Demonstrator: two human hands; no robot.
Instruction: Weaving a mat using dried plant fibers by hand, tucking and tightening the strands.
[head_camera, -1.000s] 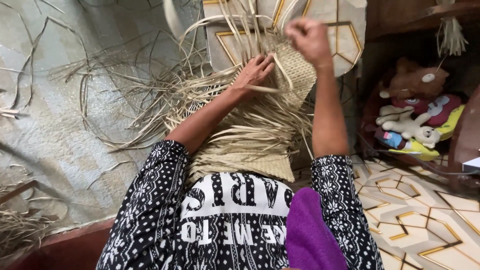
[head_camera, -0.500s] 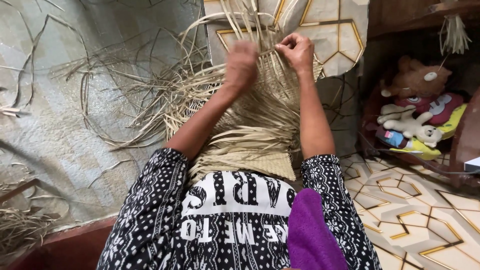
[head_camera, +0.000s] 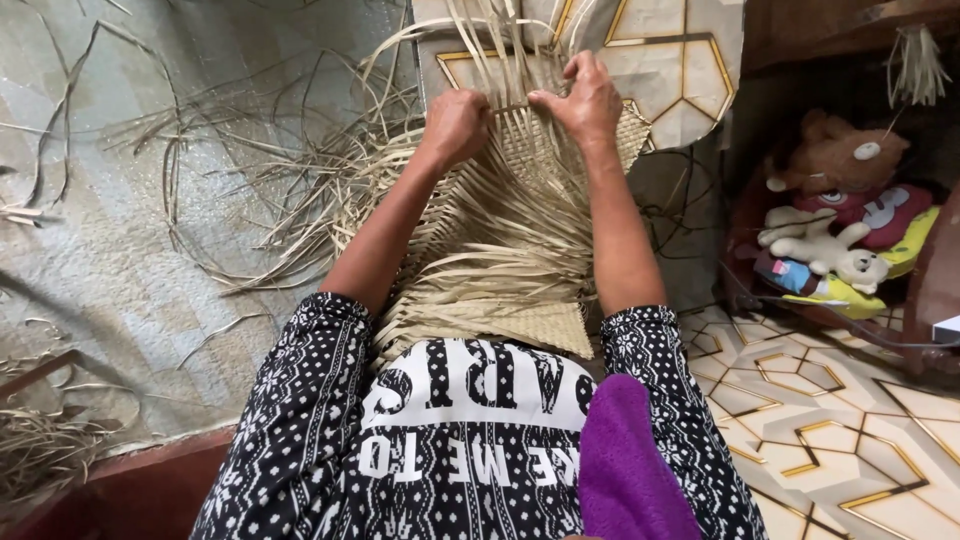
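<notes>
At the far left, loose dry palm strips (head_camera: 230, 190) lie scattered and curled over a pale grey floor covering (head_camera: 110, 270), with another tangle of strips (head_camera: 40, 450) bunched near the lower left corner. Moving toward the middle, the half-woven mat (head_camera: 500, 270) spreads from the person's lap outward, its finished woven edge near the body and many unwoven strips fanning upward and to the left. The left hand (head_camera: 455, 125) is curled closed over the strips at the far end of the weave, knuckles up, gripping them against the mat. Just beside it, the right hand (head_camera: 585, 100) pinches a strip between thumb and fingers, closed on it, the two hands nearly touching across a horizontal strip. Both forearms reach forward from patterned black-and-white sleeves (head_camera: 300, 420). A purple cloth (head_camera: 625, 470) lies over the right thigh. Further right, the tiled floor (head_camera: 840, 430) shows gold-lined geometric shapes, and soft toys (head_camera: 840, 220) are piled in a dark corner.
</notes>
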